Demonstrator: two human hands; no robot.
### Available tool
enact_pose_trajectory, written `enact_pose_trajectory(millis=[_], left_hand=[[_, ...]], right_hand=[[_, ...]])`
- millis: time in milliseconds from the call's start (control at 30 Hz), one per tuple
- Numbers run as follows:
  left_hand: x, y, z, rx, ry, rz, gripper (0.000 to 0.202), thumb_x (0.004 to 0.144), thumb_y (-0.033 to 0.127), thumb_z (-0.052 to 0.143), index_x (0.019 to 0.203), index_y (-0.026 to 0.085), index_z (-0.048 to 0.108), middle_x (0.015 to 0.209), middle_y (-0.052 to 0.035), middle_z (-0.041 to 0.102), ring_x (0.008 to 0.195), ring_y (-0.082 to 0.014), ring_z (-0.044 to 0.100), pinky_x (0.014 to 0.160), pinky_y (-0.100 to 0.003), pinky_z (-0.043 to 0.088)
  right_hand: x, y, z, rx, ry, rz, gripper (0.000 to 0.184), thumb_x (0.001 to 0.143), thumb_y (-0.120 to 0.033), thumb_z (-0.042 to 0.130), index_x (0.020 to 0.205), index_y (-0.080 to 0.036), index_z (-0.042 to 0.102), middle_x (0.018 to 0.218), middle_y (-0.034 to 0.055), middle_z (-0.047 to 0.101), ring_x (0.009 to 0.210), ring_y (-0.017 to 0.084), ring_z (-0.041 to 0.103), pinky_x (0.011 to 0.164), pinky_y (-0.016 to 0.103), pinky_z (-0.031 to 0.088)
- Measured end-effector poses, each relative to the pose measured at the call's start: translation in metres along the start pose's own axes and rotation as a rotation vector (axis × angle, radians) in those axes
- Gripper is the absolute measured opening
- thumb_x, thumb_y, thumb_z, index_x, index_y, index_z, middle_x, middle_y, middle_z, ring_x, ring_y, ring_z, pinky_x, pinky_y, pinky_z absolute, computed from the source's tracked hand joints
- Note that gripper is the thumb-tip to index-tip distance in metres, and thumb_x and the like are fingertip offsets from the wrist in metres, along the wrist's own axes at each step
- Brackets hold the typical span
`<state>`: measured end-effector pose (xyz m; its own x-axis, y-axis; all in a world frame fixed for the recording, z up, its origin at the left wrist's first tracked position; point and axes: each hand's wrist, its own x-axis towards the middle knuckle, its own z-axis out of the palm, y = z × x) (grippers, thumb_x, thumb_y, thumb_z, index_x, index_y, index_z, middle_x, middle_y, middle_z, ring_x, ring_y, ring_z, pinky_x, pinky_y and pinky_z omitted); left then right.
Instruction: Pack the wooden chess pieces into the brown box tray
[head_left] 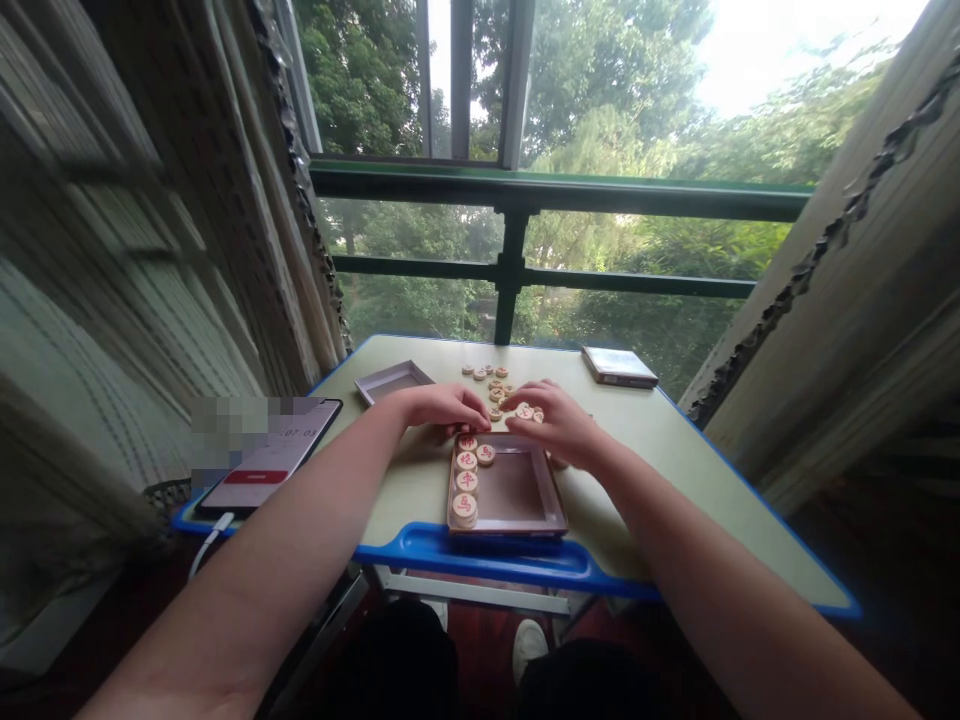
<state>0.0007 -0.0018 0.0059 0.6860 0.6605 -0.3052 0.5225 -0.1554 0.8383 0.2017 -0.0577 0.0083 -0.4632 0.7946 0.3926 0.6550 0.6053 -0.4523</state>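
Note:
A shallow open box [536, 480] stands near the table's front edge. Along its left side runs a column of round xiangqi pieces [466, 482] with red characters, some stacked. One more piece [486, 455] sits beside the column near the far end. My left hand [452, 406] is at the box's far left corner, fingers curled together; whatever they hold is hidden. Beyond the far right corner my right hand [553, 418] is curved over loose pieces [524, 412], thumb and fingers apart. More loose pieces [496, 393] lie scattered past the box, between the hands.
A shallow box lid [394, 380] lies upturned at the back left. On the left edge rests a phone [266, 460] with a white cable [210, 545]. A flat closed case [619, 367] is at the back right. A blue-rimmed tray groove [495, 550] runs along the table's front.

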Motion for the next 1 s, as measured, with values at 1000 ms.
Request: enact_pose_trajectory(millis=[1000], left_hand=[[0.005,-0.006,-0.001,-0.012,0.017,0.018,0.024,0.064,0.032,0.065,0.08,0.014,0.065,0.063,0.001,0.056,0.053,-0.008,0.045,0.047,-0.02,0.034]], right_hand=[[-0.017,-0.044,0.02,0.174,-0.346,-0.404,0.016,0.075,-0.028,0.063,0.088,-0.022,0.071,0.076,0.002,0.057,0.077,0.014,0.05,0.084,0.033,0.041]])
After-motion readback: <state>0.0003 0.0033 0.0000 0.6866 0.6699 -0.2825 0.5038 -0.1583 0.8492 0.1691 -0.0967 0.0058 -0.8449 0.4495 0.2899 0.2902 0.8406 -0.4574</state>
